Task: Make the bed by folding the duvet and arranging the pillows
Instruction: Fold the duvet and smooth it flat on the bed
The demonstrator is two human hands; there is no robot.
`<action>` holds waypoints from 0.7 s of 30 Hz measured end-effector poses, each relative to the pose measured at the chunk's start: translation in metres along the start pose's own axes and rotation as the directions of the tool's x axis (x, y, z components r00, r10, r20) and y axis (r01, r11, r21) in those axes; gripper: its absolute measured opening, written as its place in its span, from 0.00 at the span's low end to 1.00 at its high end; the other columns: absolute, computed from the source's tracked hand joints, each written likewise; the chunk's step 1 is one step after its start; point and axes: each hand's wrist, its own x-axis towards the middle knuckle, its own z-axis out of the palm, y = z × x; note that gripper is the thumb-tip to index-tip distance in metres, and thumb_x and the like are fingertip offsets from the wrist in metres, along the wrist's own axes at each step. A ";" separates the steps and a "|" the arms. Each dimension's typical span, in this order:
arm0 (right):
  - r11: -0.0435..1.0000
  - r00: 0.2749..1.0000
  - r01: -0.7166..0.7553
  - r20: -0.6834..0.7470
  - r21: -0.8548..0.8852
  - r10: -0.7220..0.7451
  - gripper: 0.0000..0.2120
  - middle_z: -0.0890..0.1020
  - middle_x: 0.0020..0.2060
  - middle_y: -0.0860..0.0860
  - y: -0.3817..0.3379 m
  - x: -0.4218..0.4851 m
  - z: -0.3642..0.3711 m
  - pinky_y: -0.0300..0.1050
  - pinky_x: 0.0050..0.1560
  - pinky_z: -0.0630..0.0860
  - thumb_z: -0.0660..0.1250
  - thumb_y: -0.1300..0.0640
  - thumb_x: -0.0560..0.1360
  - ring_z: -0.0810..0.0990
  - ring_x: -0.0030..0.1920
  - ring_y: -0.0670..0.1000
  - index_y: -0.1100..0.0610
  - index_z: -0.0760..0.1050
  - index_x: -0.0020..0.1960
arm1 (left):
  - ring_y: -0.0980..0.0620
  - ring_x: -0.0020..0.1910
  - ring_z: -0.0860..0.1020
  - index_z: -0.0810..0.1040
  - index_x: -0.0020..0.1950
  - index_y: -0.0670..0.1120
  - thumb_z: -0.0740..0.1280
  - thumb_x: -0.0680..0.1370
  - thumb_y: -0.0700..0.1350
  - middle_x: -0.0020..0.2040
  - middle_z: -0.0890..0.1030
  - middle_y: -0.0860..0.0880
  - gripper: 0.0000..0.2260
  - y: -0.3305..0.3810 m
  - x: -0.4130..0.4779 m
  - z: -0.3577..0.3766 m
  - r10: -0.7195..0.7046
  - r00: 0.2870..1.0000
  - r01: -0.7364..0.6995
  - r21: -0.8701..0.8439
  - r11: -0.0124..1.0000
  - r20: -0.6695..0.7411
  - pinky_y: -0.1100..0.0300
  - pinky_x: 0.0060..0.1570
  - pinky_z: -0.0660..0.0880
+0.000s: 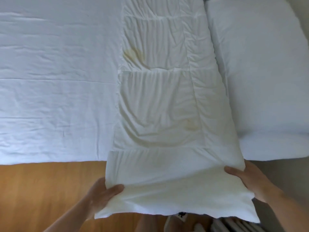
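A wide white bed (55, 84) fills the view from nine o'clock across to three o'clock, its sheet lightly creased. A plump pillow (260, 77) lies at two o'clock along the bed's right end. Wooden floor (41, 190) shows at seven o'clock.

The duvet (158, 101), folded into a long narrow quilted strip, runs from twelve o'clock down to six o'clock, just beside the pillow. Its near end hangs off the bed's edge, lifted in both hands. Faint yellowish marks show on its quilting.

The left hand (102, 193) at seven o'clock grips the strip's left edge, thumb on top, fingers underneath and out of sight. The right hand (247, 180) at four o'clock clamps the right edge the same way, thumb on top. Both forearms reach forward from the bottom of the view.

The step appears to be folding the strip again. To do it well, keep both corners level, carry the end straight toward twelve o'clock, and lay edges flush before smoothing.
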 end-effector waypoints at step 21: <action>0.989 0.993 0.112 0.034 0.100 -0.116 0.37 0.87 0.54 0.48 0.035 -0.053 -0.012 0.59 0.63 0.78 0.84 0.44 0.58 0.85 0.55 0.53 0.49 0.78 0.64 | 0.51 0.30 0.71 0.80 0.44 0.33 0.83 0.65 0.52 0.30 0.74 0.45 0.25 0.042 -0.030 0.017 -0.003 0.969 -0.017 -0.077 0.997 -0.247 0.60 0.32 0.69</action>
